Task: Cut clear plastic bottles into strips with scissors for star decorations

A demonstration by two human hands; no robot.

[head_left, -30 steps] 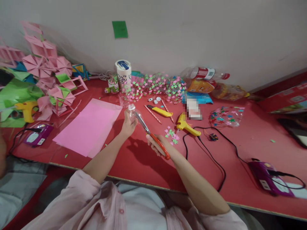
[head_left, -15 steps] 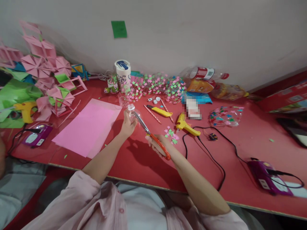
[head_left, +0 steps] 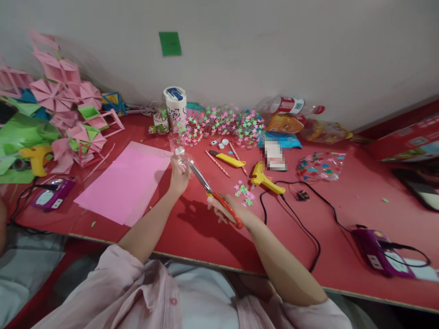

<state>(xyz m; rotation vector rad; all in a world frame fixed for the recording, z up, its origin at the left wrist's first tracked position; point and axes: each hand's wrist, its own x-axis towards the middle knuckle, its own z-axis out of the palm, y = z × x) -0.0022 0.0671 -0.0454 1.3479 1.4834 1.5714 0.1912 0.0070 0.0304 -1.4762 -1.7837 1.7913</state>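
In my left hand [head_left: 179, 177] is a clear plastic bottle top [head_left: 180, 154], its neck pointing up and away from me. My right hand [head_left: 226, 210] grips a pair of scissors [head_left: 201, 178] by the orange handles. The scissor blades look nearly closed, and their tips are at the right edge of the clear plastic; whether they touch it I cannot tell. Pink paper sheets [head_left: 123, 183] lie to the left of my left hand. Small pink and green paper stars [head_left: 244, 193] are scattered beyond my right hand.
A yellow utility knife [head_left: 228, 159] and a yellow glue gun [head_left: 265, 179] lie right of centre, its black cord trailing across the red table [head_left: 288, 237]. Star-covered bottles [head_left: 222, 122] and a white tumbler [head_left: 176, 109] stand behind. Pink paper models [head_left: 68, 91] pile up at left.
My left hand has turned slightly and moved a little left with the bottle top. The scissors have shifted slightly left and stay close to the plastic.
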